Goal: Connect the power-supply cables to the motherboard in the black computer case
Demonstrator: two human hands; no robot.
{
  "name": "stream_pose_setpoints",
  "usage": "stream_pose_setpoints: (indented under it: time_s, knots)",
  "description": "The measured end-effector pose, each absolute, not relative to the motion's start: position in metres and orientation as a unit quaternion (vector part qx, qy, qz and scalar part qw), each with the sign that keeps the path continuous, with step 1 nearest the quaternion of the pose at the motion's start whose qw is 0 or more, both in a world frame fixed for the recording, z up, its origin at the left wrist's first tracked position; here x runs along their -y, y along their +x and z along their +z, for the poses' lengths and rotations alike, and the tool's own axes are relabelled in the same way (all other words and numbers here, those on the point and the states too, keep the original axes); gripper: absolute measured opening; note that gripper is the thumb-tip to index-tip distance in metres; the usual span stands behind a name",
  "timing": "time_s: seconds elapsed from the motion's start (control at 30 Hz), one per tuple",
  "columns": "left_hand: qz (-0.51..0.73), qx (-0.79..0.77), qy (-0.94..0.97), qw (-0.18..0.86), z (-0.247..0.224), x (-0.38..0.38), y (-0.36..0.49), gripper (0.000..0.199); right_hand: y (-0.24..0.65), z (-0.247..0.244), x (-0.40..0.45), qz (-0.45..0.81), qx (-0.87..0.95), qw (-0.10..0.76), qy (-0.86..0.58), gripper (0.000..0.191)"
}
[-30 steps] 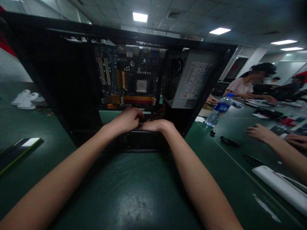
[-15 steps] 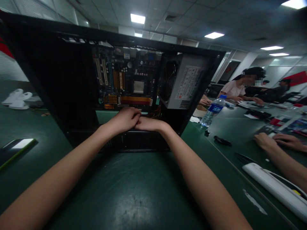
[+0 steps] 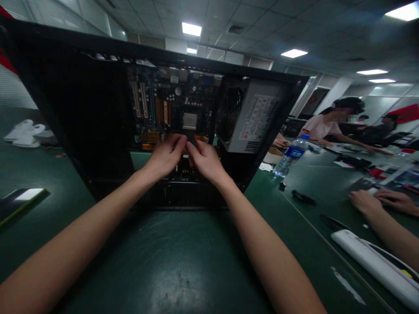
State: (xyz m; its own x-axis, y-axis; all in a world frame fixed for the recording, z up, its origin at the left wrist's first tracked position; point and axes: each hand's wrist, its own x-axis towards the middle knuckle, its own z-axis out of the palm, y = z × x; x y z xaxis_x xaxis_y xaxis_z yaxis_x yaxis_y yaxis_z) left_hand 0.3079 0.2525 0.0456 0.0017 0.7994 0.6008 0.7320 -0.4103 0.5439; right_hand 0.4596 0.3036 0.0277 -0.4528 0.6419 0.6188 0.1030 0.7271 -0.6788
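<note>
An open black computer case (image 3: pixel 108 161) stands on its side before me, with a motherboard (image 3: pixel 183 98) fixed inside. A bare square processor socket area (image 3: pixel 190 121) shows above my hands. My left hand (image 3: pixel 166 155) is closed in a pinch by the lower edge of the board, in front of the memory slots. Close beside it, my right hand (image 3: pixel 206 159) is closed too, thumb and fingers pressed together. Something thin, dark and reddish shows between the fingertips, too small to name. To the right sits a grey power supply (image 3: pixel 257 115) with a fan.
The case stands on a green table (image 3: pixel 183 261). A water bottle (image 3: pixel 293 155), a black clip-like item (image 3: pixel 303 197) and a white power strip (image 3: pixel 376 266) lie to the right. Another person's hands (image 3: pixel 366 203) are there. A phone-like slab (image 3: pixel 21 203) lies left.
My hands, earlier overlapping low at the case's inner edge, have risen slightly and separated, with fingertips now meeting over the memory slots. The view has shifted slightly.
</note>
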Motion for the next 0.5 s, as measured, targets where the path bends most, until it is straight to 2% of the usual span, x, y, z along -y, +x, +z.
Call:
stream_pose_setpoints:
  time_s: [0.07,0.17,0.33,0.4,0.5]
  knots:
    - [0.414,-0.523,0.739,0.090,0.0425,-0.2549,0.3072,0.057,0.4603,0.0273,-0.3045,0.294,0.769,0.524,-0.220,0.044]
    - [0.356,-0.516,0.771,0.113,0.0387,-0.2581,0.3065,0.065,0.4610,0.0284,-0.3044,0.287,0.727,0.586,-0.214,0.047]
    - [0.345,-0.548,0.746,0.157,0.0367,-0.2582,0.3053,0.073,0.4602,0.0290,-0.3057,0.245,0.717,0.622,-0.198,0.047]
    - [0.292,-0.522,0.776,0.201,0.0374,-0.2556,0.3060,0.068,0.4603,0.0292,-0.3053,0.232,0.720,0.627,-0.185,0.046]
    - [0.183,-0.469,0.832,0.232,0.0392,-0.2509,0.3086,0.046,0.4622,0.0292,-0.3021,0.214,0.727,0.632,-0.166,0.047]
